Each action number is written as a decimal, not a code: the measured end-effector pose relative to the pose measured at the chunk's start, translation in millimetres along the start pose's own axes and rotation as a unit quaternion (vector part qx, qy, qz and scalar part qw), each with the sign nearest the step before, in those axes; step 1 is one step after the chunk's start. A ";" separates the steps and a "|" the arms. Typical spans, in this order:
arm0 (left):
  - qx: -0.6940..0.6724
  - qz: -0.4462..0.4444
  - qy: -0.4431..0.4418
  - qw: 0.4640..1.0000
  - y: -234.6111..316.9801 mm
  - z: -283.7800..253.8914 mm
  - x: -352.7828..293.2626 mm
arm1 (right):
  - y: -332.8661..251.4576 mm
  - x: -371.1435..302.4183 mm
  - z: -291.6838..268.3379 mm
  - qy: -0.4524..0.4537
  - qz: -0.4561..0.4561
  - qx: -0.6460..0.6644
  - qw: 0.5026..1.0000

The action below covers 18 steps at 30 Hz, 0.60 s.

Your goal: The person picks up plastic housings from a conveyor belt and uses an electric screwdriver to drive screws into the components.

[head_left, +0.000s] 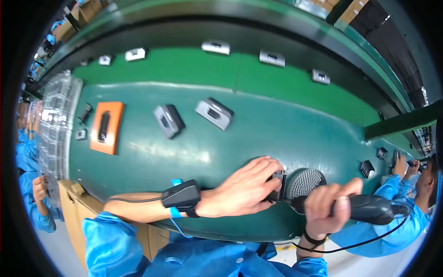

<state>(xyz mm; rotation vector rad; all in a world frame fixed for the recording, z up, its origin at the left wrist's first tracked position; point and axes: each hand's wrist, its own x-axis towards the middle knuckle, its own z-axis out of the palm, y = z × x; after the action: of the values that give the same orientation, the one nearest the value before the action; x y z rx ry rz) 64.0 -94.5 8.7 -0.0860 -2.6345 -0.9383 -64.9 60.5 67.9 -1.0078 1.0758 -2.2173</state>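
Note:
My left hand (244, 189), wearing a black box-shaped device at the wrist, is closed around a small dark part (277, 187) at the table's near side. Its fingers hide much of that part. My right hand (330, 207) grips a black corded electric screwdriver (374, 208), held nearly level with its front end pointing left toward the part. Whether the tip touches the part I cannot tell. Just beyond the tool lies a round grey disc (307, 184) covered in small holes. Two grey-and-black housings (168, 121) (215, 113) rest on the green table farther off.
An orange block (107, 128) with a dark recess lies at the left, beside stacked clear trays (57, 134). Several grey housings (216, 47) line the bright green strip at the back. A cardboard box (76, 207) stands near left. Co-workers (415, 198) sit at the right and left.

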 end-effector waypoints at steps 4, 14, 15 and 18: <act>0.026 -0.032 0.088 0.995 -7.8 -37.4 13.1 | -38.0 32.3 -14.9 0.017 -0.120 0.042 0.992; 0.311 -0.399 0.230 0.831 -202.6 -177.1 4.3 | -18.0 39.0 -27.4 0.147 -0.118 -0.021 0.982; 0.293 -0.419 0.212 0.833 -207.1 -170.2 7.3 | -21.0 37.7 -30.2 0.136 -0.133 -0.025 0.981; 0.397 -0.298 0.279 0.822 -211.0 -163.8 20.4 | -27.7 37.2 -37.5 0.128 -0.158 -0.028 0.979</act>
<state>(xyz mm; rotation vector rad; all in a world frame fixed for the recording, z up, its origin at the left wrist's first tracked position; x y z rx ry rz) 57.8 -362.3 6.9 1.0856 -2.2563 0.0981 -119.7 68.8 89.7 -0.9945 1.1592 -2.6441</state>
